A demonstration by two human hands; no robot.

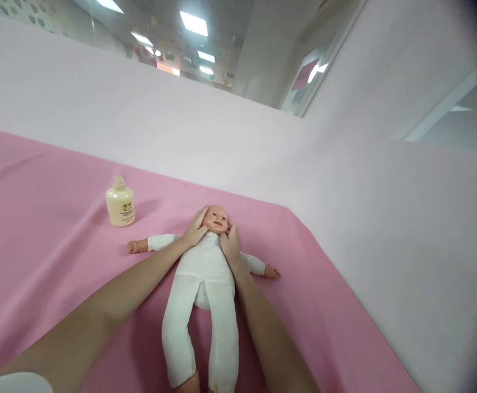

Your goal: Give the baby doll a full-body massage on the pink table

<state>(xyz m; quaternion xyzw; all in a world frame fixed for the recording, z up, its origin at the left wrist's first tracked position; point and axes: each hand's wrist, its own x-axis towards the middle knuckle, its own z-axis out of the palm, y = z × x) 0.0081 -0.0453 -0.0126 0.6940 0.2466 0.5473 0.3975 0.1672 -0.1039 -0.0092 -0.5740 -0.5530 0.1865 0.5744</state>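
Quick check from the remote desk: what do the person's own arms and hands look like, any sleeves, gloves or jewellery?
Both forearms are bare, with no sleeves in view. The left hand and right hand wear no gloves, and no rings, watch or bracelets show. A bit of white cloth sits at the bottom left corner by the left arm; whether it is a sleeve cannot be told.
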